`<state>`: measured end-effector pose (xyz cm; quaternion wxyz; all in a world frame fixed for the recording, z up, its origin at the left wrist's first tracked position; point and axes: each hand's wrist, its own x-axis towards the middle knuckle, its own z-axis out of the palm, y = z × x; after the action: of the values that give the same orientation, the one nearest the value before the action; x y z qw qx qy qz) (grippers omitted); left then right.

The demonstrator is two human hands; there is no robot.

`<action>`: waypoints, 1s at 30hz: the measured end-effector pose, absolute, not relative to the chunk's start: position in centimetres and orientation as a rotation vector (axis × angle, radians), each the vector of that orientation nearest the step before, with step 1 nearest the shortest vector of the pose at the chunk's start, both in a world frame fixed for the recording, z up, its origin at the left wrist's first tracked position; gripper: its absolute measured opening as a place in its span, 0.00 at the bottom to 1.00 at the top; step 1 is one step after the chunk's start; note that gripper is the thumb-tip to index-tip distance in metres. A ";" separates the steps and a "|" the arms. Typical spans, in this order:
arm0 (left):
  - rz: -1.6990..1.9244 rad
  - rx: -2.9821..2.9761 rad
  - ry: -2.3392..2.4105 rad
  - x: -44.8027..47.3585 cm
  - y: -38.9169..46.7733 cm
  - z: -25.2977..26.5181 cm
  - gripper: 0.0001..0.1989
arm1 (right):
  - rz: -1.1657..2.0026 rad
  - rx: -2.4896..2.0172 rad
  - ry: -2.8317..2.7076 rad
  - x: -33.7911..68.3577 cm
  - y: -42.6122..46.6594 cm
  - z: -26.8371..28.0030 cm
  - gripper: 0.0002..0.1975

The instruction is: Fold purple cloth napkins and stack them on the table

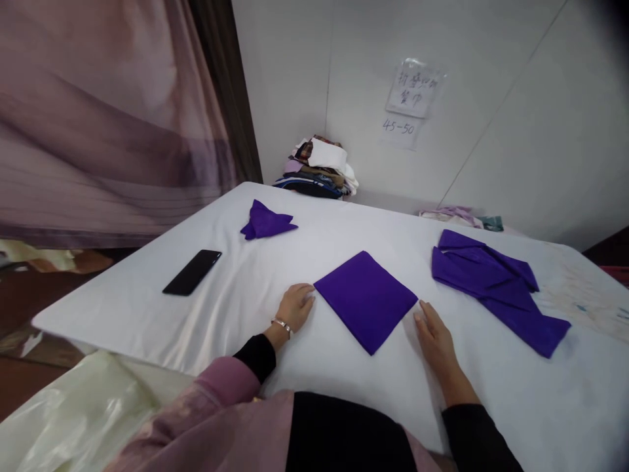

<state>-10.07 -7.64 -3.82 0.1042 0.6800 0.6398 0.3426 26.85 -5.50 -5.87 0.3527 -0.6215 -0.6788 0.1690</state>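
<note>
A purple cloth napkin [366, 303] lies flat on the white-covered table, folded into a square with one corner toward me. At its left corner rests my left hand [295, 308], its fingers loosely bent and the tips at the cloth's point. My right hand [436, 337] is by the opposite corner, thumb and fingers slightly apart, fingertips at the edge. Neither hand lifts the cloth. Farther right, several purple cloths [496, 282] lie in a loose, overlapping heap. Toward the back left sits another purple napkin [265, 221], folded into a pointed, raised shape.
A black phone [192, 272] lies on the left of the white tablecloth [236, 314]. Stacked clothes [319, 167] stand by the wall, with more fabric [457, 216] behind the back edge. Handwritten sheets [411, 88] hang above. Clear plastic [93, 406] lies at the lower left.
</note>
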 end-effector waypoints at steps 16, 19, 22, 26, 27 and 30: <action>0.458 2.776 1.329 -3.5 -8.5 -2.8 0.11 | 0.435 -1.536 -1.707 27.2 -4.3 -6.4 0.25; 0.375 2.809 1.340 -3.4 -7.9 -2.9 0.10 | 0.481 -1.569 -1.677 27.1 -3.3 -5.4 0.24; 0.336 2.833 1.347 -3.4 -7.5 -3.0 0.10 | 0.485 -1.625 -1.718 26.8 -2.1 -4.6 0.24; 0.332 2.854 1.338 -3.4 -7.5 -3.1 0.10 | 0.344 -1.777 -1.885 26.0 -0.9 -3.4 0.23; 0.336 2.860 1.329 -3.6 -7.4 -3.0 0.10 | 0.293 -1.800 -1.936 25.7 -0.8 -3.1 0.23; 0.353 2.864 1.330 -5.5 -6.7 -2.6 0.10 | 0.182 -1.815 -2.078 24.7 -1.4 -2.3 0.21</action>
<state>-5.48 -6.71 -2.60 -0.0181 0.9012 0.4185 0.1109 24.73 -1.36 -2.27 0.1872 -0.6448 -0.7383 0.0646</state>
